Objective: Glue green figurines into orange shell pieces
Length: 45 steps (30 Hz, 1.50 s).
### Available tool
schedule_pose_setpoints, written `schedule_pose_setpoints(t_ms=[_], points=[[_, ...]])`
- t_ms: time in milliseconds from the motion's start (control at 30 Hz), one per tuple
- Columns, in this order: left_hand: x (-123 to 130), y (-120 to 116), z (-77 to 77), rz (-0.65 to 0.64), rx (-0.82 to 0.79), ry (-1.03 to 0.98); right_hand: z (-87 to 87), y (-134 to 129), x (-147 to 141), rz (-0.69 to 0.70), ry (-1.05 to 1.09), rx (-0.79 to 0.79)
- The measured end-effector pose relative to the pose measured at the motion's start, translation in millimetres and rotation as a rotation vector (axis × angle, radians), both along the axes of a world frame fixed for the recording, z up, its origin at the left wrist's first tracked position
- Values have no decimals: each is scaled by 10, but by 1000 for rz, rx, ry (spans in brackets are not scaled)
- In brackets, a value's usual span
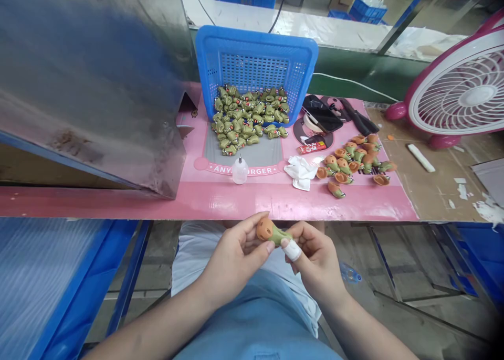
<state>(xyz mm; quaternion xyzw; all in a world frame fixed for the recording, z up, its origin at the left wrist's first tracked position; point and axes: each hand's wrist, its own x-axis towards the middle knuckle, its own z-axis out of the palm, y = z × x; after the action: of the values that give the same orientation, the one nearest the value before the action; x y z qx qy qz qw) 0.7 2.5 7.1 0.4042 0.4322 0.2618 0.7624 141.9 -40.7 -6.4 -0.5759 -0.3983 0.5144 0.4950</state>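
While the fingers of the left hand [232, 255] and right hand [319, 260] pinch a rounded orange-and-green figure [271, 232] before the glossy pink bench [236, 205], matching pieces [342, 166] lie there. A perforated blue basket [255, 34] tilts behind.

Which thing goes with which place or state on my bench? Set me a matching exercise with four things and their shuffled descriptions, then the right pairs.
Things
1. Blue basket
2. Small bottle
3. White cloth or tissue
4. Piece over the lap

Places and states
A. Crumpled, beside the orange-and-green pieces
B. Between the fingers of the left hand and right hand
C. Upright, with a narrow dark tip
D. Opening toward the person, with green pieces inside and in front

Right pairs: 1-D, 2-C, 3-A, 4-B
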Motion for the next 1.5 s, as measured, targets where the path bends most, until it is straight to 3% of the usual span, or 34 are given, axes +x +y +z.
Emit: schedule_pose_setpoints(t_ms=[233, 400, 533, 633, 833, 1033, 1333, 1500], points=[[-32, -12, -14, -18, 41, -63, -9, 6, -1, -22, -21, 41], [-92, -15, -23, -45, 66, -155, -59, -7, 29, -14, 227, -28], [-141, 34, -96, 109, 75, -6, -55, -13, 52, -28, 358, -29], [-144, 65, -133, 137, 106, 59, -25, -19, 67, -15, 221, 8], [-84, 46, -43, 122, 158, -1, 49, -45, 78, 97, -458, 319], [-62, -42, -65, 132, 132, -113, 67, -116, 91, 174, -769, 527], [-62, -106, -91, 111, 143, -153, 73, -150, 103, 190, -835, 554], [-104, -107, -105, 68, 342, -74, 57, -140, 131, 162, -766, 570]])
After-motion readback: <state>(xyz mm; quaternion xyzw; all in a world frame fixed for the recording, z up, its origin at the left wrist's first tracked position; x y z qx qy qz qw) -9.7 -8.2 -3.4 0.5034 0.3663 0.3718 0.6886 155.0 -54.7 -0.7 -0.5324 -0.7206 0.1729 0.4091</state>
